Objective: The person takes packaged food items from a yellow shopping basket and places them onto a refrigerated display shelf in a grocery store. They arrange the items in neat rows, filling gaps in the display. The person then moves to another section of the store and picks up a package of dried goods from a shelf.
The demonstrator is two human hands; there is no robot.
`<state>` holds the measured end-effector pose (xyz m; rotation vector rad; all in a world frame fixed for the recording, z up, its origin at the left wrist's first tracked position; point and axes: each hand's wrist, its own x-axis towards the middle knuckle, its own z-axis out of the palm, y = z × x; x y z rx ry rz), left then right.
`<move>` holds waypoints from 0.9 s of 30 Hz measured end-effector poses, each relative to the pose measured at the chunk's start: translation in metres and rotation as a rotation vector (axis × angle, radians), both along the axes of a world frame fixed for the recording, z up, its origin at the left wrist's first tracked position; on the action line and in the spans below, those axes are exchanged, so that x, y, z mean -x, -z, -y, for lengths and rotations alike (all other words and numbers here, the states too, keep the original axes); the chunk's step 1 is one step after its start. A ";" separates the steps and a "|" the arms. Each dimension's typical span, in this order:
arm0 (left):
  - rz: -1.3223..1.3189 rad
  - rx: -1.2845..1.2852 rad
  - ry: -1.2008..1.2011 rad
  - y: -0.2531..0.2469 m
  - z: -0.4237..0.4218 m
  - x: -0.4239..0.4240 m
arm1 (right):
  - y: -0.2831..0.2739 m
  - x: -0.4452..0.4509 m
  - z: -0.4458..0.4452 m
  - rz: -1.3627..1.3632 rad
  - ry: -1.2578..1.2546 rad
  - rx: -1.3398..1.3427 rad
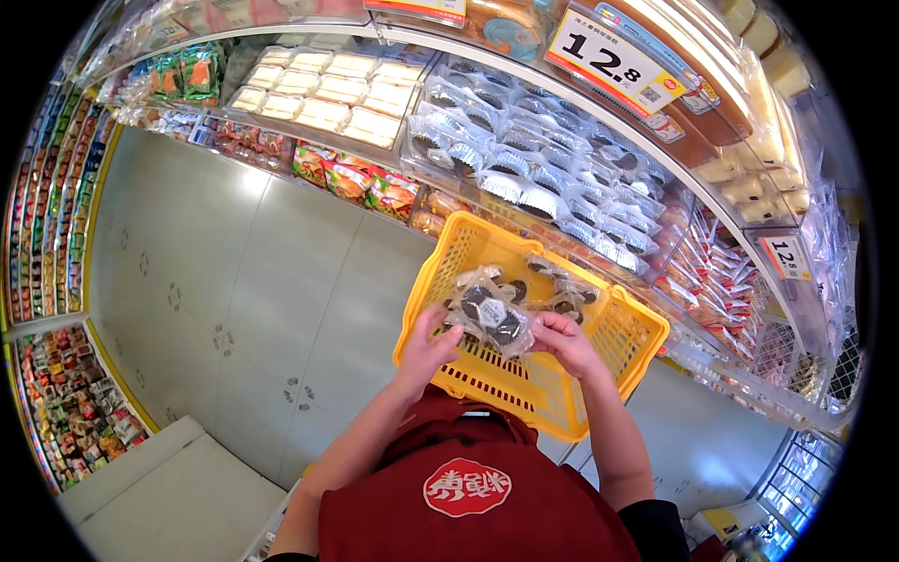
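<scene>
A clear plastic packet of dark round cakes (488,312), with a white label on its face, is held over a yellow plastic shopping basket (491,383). My right hand (567,343) pinches the packet's right end between thumb and fingers. At its left side is my left hand (425,350), thumb and fingers curved; whether they grip the wrapper is not clear. More wrapped dark cakes (562,284) lie inside the basket, toward its far side. The packet and my hands partly cover those underneath.
Behind the basket, a shelf bin holds many foil-cupped dark cakes (527,154) in clear wrap. Pale boxed cakes (323,88) fill the bin beside it. A curved upper shelf bears a large price tag (614,60). At lower left stands a pale box-like surface (182,492).
</scene>
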<state>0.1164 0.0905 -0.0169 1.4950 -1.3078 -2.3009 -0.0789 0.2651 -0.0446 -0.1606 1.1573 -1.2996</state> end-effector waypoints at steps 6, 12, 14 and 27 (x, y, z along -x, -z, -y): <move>-0.190 -0.238 0.267 -0.021 0.020 0.009 | -0.044 -0.017 -0.006 -0.007 0.046 0.015; -0.411 -0.163 0.341 -0.032 -0.002 0.028 | -0.093 -0.004 0.014 -0.808 -0.184 0.088; -0.473 -0.131 0.236 -0.049 -0.010 0.042 | -0.110 0.009 0.018 -0.982 -0.257 -0.012; -0.195 -0.147 0.285 -0.031 -0.021 -0.004 | -0.086 0.197 0.062 -1.958 -0.072 -0.390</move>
